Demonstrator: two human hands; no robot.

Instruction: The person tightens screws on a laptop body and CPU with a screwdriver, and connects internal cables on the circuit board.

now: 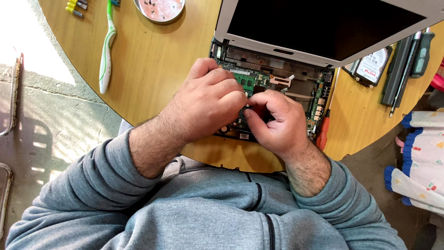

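Opened small white laptop with its keyboard deck removed (277,78) sits at the near edge of the round yellow wooden bench (152,60), lid tipped back so the dark screen stays clear of the work; exposed green circuit board (252,83) faces up, right under both hands, close to the body for fine work. Left hand (208,102) lies over the board's left half, fingers curled, tips pinched together at the board's middle; right hand (277,122) meets it from the near side, thumb and forefinger closed narrow; both seem to grip one small part between them, but the part itself is hidden by the fingers, cannot tell what. Orange-handled screwdriver (323,134) rests just beside the laptop's right edge, within easy reach. Black-and-silver hard drive (372,67) lies to the right, apart from the chassis, next to a long black battery bar (397,69) and a dark green-handled screwdriver (422,48). Round metal dish of small screws (159,9) parked at the far edge, likely to keep them from rolling; green-and-white toothbrush (107,51) lies left; yellow-tipped driver bits (75,7) far left corner.
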